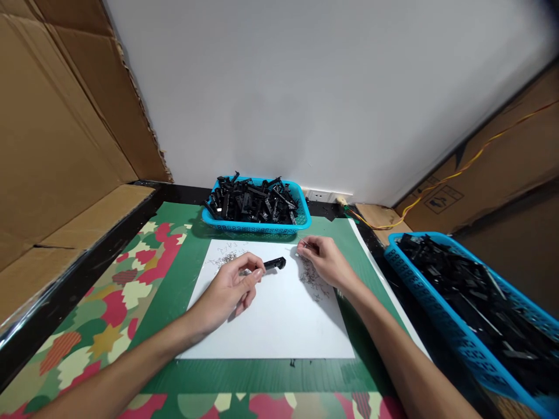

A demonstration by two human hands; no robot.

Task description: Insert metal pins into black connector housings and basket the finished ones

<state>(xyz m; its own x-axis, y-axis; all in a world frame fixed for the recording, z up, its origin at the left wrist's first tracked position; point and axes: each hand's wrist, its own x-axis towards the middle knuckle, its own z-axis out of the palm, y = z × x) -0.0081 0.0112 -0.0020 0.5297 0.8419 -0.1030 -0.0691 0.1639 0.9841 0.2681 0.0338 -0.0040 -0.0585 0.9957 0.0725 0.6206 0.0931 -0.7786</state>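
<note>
My left hand [233, 283] pinches a black plastic part [275, 264] between thumb and fingers, holding it above the white sheet [262, 331]. Its far end points right and has a rounded tip. Over the sheet's right edge, my right hand [322, 256] has thumb and fingertips pressed together; what they hold, if anything, is too small to make out. Beneath and beside that hand lies a scatter of tiny metal pieces [315, 282]. A second scatter of small metal pieces [227, 256] lies at the sheet's upper left, partly hidden behind my left hand.
A blue basket [257, 226] heaped with black parts stands against the wall. Another blue basket [441, 311] of black parts sits at the right. Cardboard [56, 99] walls the left side. A yellow-red cable [408, 208] runs from a plug near the wall socket [319, 195].
</note>
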